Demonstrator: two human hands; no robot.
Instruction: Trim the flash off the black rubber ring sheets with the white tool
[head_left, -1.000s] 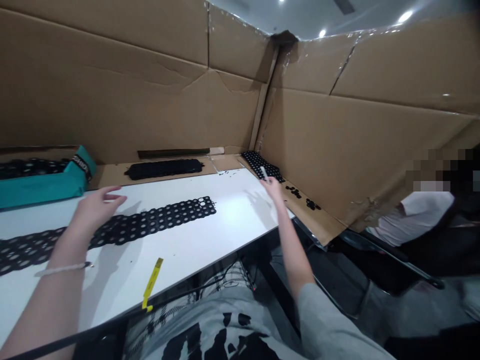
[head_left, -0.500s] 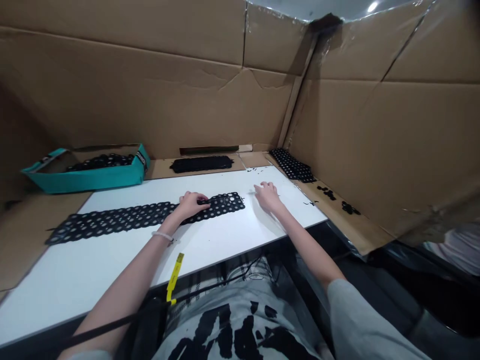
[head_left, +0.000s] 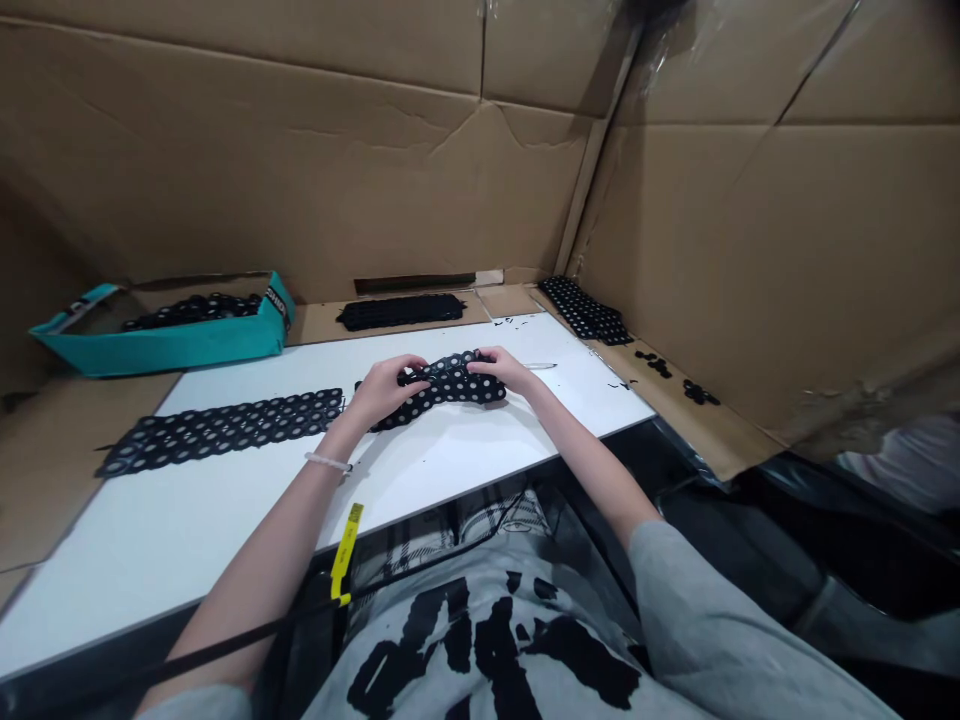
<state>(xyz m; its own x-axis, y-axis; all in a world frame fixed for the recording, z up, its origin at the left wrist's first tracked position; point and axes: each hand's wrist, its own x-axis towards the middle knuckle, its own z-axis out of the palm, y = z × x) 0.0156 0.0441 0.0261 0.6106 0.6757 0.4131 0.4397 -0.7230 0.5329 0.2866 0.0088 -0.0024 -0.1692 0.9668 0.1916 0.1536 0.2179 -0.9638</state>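
A short black strip full of round holes (head_left: 448,383) is held between my two hands, partly raised and bent over the white board (head_left: 480,455). My left hand (head_left: 388,388) has its fingers closed on the strip's left part. At the right end, my right hand (head_left: 506,368) pinches the same strip between thumb and fingers. A longer black perforated strip (head_left: 232,428) lies flat on the board to the left, apart from the held one. Just right of my right hand lies a thin, pale slender tool (head_left: 541,366), whose kind I cannot make out.
A teal box (head_left: 161,345) with black perforated pieces stands at the back left. Dark stacked strips (head_left: 401,311) lie at the back, and another perforated sheet (head_left: 585,310) at the back right. Small black scraps (head_left: 700,392) lie on cardboard to the right. Cardboard walls (head_left: 300,150) enclose the board.
My right hand has moved left onto the short strip and grips its end. The strip is now partly lifted and shifted right, with a gap between it and the longer strip.
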